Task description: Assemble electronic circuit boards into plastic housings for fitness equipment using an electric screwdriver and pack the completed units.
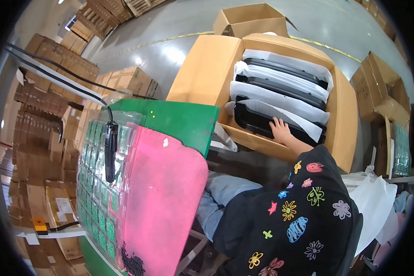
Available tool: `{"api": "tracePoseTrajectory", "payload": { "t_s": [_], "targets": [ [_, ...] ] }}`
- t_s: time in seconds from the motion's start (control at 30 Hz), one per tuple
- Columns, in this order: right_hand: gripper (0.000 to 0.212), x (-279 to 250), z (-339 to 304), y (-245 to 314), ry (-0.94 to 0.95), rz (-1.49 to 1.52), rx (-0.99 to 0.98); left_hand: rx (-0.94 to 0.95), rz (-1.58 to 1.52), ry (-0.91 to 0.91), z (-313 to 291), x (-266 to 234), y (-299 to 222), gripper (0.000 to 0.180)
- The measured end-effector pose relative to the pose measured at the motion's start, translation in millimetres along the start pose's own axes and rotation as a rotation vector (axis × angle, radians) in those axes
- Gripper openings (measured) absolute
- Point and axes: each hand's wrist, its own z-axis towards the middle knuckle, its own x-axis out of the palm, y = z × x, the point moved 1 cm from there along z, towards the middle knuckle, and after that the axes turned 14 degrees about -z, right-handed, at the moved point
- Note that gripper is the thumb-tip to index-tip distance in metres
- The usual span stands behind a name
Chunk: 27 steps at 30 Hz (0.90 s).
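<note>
Three long black parts can be seen standing in a row in a big, open brown box (345,119). White sheets (262,93) are tucked between them. The black part at the front (253,121) is leaned back a little, close to the near wall of the box. Its middle is being touched by the right hand (284,133). The fingers are spread a bit and pointed up and to the left. It cannot be told whether the part is gripped tight or only touched.

The right arm is covered by a black sleeve (325,172) with bright flowers on it, and blue jeans (221,188) are worn.

On the left, a green table top (184,115) is partly covered by a pink mat (163,193). Next to the mat, small green pieces are held in rows in a clear tray (91,184). A black tool (111,147) is hung above the tray by a cord. Some tiny black bits (133,265) are heaped at the near end of the mat.

Behind the big box, another open box (257,28) has been set on the gray floor (181,46), by a yellow line (326,45).
</note>
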Motion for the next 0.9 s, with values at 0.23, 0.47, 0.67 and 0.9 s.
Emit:
{"api": "tracePoseTrajectory", "payload": {
  "t_s": [0.23,0.47,0.67,0.9],
  "targets": [
    [0.035,-0.4,29.5,-27.5,0.238,0.054,0.17,0.187,0.088,-0.049,-48.3,56.6,-28.9,0.03],
    [0.029,-83.8,-18.7,-37.7,-0.104,0.273,0.176,0.653,0.201,0.299,-127.8,134.7,-46.3,0.065],
    [0.041,-194.1,2.0,-166.2,-0.664,0.59,0.126,0.87,0.525,0.618,-139.4,219.0,-21.4,0.049],
    [0.042,-400.4,-72.3,-78.1,-0.194,1.554,-0.244,0.644,0.439,1.046,-143.5,293.7,-16.3,0.029]
  ]
}}
